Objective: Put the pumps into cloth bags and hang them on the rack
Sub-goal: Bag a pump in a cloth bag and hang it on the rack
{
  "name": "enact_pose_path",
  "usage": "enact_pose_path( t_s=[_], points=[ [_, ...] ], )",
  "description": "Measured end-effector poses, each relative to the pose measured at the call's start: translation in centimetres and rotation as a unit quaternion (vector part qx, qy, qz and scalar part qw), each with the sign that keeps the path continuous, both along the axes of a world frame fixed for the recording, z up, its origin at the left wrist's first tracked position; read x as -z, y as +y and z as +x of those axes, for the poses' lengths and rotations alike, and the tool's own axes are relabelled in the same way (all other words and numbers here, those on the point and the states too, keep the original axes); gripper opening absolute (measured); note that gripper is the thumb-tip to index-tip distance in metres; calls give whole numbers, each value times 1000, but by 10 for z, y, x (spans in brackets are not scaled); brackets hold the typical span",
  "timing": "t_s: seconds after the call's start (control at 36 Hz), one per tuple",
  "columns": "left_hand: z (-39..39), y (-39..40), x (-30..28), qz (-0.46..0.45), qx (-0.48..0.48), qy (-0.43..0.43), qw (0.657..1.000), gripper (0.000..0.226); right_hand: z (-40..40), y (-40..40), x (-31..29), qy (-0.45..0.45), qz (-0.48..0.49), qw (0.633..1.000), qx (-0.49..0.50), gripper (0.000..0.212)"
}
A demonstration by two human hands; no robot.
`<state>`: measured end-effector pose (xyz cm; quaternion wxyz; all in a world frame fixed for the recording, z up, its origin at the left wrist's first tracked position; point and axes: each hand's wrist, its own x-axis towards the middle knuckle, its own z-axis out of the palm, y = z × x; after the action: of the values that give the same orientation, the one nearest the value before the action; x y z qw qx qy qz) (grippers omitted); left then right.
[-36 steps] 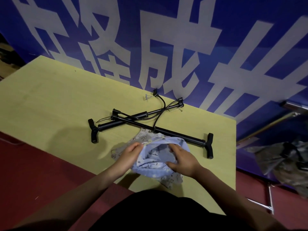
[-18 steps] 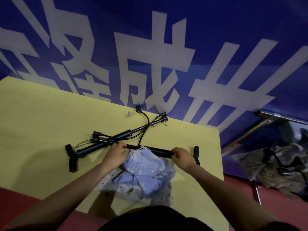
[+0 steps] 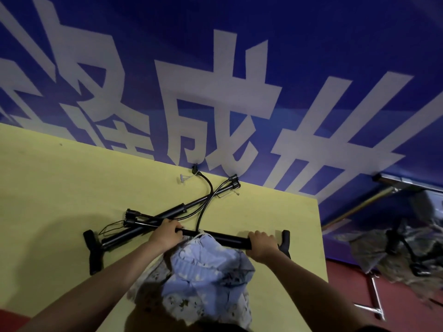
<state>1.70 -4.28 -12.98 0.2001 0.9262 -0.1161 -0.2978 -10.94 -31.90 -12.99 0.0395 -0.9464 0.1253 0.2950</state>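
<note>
Hands both curl round the near pump [image 3: 230, 239] — left hand [image 3: 165, 234] at its middle, right hand [image 3: 262, 245] beside its handle. Between and under them lies the cloth bag [image 3: 208, 267]. Bagging step, I judge — next, lift the pump clear of the second pump [image 3: 153, 220] beyond the left hand and feed it into the bag's mouth.

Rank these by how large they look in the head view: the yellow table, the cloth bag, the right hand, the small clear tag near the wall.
1. Yellow table
2. Cloth bag
3. Right hand, though it looks bigger for being near the camera
4. Clear tag
</note>
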Motion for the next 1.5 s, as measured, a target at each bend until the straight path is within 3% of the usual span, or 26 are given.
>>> enact_pose_path(
  t_s=[0.25, 0.44, 0.67, 0.86, 1.03, 1.17, 1.33, 1.42, 1.5],
  points=[
    [8, 14, -2, -29, 10, -88, 996, 15, -15, -3, -7, -71, 92, 993, 25, 25],
    [4, 13, -15, -88, -25, -134, 987, 14, -9, -15, -40, -138, 50, 989, -34, 55],
    [-10, 5, -54, -234, -164, -245, 927, 11, -27, -11, -62, -183, 92, 978, 34, 52],
    [-29, -14, -92, -378, -327, -120, 858, 29, -63, -2, -55, -208, 183, 956, 99, 46],
    [-11, -7, -114, -478, -478, -65, 734, 21, -80, -2, -55, -212, 268, 930, 136, 36],
    [4, -2, -139, -549, -475, -3, 688, 43, -85, -7, -57, -210, 305, 920, 131, 36],
    [13, -4, -168, -618, -436, 50, 653, 25, -86, 3, -55, -227, 339, 903, 135, 35],
    [11, -3, -178, -637, -419, 93, 640, 37, -87, 11, -56, -239, 339, 900, 135, 32],
    [13, 1, -185, -655, -442, 98, 605, 36, -89, 16, -53, -243, 339, 899, 134, 35]
  ],
)
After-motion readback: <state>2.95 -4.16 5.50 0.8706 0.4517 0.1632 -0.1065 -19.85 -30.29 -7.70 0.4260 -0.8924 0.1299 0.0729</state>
